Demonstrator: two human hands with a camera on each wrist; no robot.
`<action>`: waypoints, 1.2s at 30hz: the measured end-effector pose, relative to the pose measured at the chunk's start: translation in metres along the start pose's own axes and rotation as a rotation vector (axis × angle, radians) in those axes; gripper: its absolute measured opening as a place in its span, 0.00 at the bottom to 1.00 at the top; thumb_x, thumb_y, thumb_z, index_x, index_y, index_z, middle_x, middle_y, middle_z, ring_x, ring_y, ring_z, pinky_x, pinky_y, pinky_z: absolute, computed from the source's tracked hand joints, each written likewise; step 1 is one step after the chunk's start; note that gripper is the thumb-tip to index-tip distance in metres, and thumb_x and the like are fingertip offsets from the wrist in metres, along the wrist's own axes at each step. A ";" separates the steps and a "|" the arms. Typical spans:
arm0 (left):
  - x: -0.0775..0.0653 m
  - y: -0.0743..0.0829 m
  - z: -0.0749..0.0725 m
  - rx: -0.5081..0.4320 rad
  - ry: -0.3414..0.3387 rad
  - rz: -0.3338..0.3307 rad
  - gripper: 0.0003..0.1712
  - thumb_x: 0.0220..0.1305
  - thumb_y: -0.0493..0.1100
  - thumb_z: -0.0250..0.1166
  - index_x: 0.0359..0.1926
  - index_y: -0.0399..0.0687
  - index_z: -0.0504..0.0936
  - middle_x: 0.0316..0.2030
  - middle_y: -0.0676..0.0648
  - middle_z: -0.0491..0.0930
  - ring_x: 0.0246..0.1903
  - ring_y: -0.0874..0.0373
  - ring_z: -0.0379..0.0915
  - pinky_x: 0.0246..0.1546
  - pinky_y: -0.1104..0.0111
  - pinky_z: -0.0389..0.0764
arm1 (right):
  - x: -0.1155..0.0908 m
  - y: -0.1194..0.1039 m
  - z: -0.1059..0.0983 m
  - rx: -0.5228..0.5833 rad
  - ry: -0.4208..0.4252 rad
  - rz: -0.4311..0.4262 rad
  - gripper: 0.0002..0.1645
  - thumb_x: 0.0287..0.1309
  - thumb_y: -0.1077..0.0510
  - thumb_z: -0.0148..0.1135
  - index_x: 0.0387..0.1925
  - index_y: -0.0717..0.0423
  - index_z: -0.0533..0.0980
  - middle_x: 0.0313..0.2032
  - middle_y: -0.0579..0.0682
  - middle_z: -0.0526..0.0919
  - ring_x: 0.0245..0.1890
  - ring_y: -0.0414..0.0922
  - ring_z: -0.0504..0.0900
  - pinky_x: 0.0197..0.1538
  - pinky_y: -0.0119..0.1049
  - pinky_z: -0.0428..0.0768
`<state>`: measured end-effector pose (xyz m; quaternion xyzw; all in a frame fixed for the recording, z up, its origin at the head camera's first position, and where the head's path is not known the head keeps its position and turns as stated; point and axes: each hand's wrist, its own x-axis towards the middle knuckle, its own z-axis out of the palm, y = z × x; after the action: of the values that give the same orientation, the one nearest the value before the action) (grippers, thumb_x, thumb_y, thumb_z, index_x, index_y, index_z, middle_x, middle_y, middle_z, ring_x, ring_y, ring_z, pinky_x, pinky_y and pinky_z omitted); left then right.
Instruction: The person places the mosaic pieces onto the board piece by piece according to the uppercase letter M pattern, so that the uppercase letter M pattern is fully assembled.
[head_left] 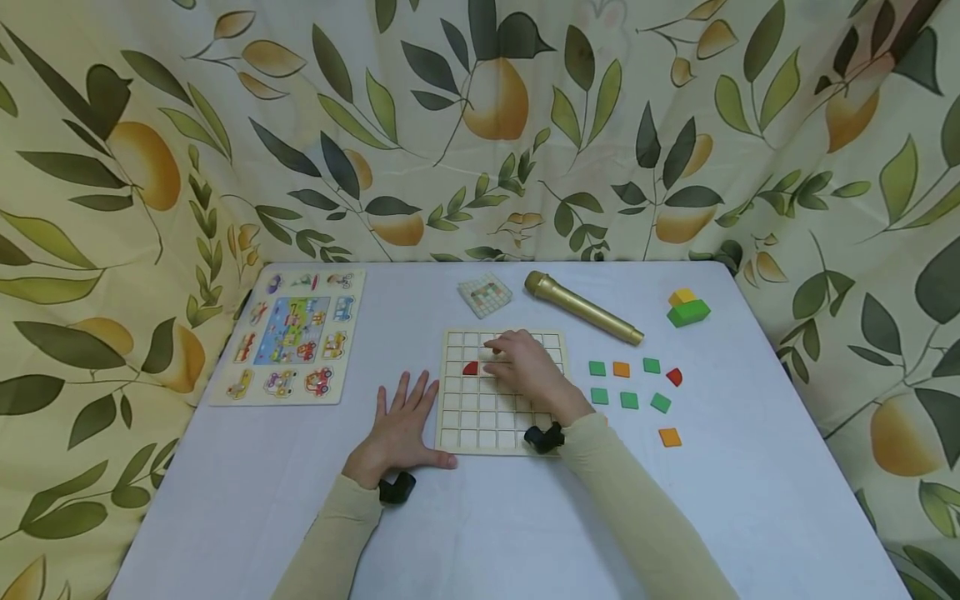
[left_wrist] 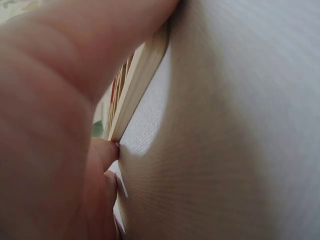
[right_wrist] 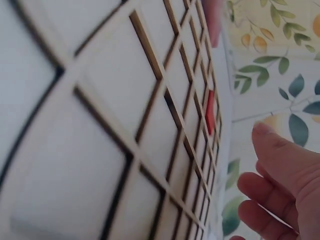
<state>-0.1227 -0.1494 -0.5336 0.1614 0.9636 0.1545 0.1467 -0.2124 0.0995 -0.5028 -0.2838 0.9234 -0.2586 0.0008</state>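
Note:
A square wooden grid board [head_left: 459, 417] lies on the white table. One red quarter-round piece [head_left: 470, 368] sits in a cell at its upper left, showing as a red sliver [right_wrist: 210, 112] in the right wrist view. My right hand [head_left: 528, 367] hovers over the upper middle of the board, just right of that piece. Its thumb [right_wrist: 280, 150] and loosely bent fingers stand apart, and no piece shows between them. My left hand [head_left: 401, 429] rests on the table with spread fingers, along the board's left edge. Its thumb points toward the board's lower left corner.
Right of the board lie several green squares [head_left: 597, 367], orange squares [head_left: 621, 369] and another red piece [head_left: 675, 377]. Behind are a small pattern card [head_left: 485, 295], a gold microphone [head_left: 585, 308] and green and yellow blocks [head_left: 688, 312]. A vehicle puzzle board [head_left: 247, 387] lies left.

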 end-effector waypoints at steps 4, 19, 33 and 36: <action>-0.001 0.000 0.000 -0.008 0.007 -0.001 0.77 0.34 0.81 0.68 0.77 0.47 0.47 0.77 0.44 0.36 0.73 0.43 0.19 0.64 0.39 0.26 | -0.006 0.007 -0.012 0.000 0.027 -0.019 0.23 0.60 0.56 0.69 0.54 0.63 0.80 0.42 0.53 0.83 0.44 0.51 0.75 0.49 0.45 0.73; 0.000 0.001 0.001 -0.016 0.014 0.010 0.77 0.34 0.81 0.68 0.77 0.47 0.48 0.76 0.44 0.37 0.73 0.43 0.20 0.64 0.39 0.26 | -0.044 0.056 -0.051 -0.018 0.059 0.120 0.23 0.60 0.58 0.68 0.54 0.64 0.79 0.43 0.54 0.82 0.46 0.53 0.74 0.50 0.50 0.72; 0.001 0.001 0.000 -0.001 0.006 0.007 0.77 0.34 0.81 0.68 0.77 0.47 0.47 0.77 0.44 0.37 0.73 0.42 0.20 0.64 0.38 0.26 | -0.083 0.098 -0.066 -0.054 0.062 0.264 0.23 0.58 0.58 0.70 0.53 0.65 0.79 0.42 0.57 0.82 0.47 0.55 0.73 0.50 0.52 0.71; 0.000 0.001 -0.001 -0.001 0.005 0.006 0.77 0.34 0.81 0.68 0.77 0.47 0.47 0.77 0.44 0.37 0.73 0.42 0.20 0.64 0.38 0.26 | -0.089 0.102 -0.067 -0.057 0.073 0.249 0.22 0.56 0.60 0.71 0.51 0.66 0.80 0.42 0.59 0.82 0.46 0.55 0.73 0.50 0.53 0.71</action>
<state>-0.1228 -0.1481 -0.5326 0.1637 0.9635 0.1559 0.1437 -0.2016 0.2504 -0.5064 -0.1573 0.9578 -0.2404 -0.0089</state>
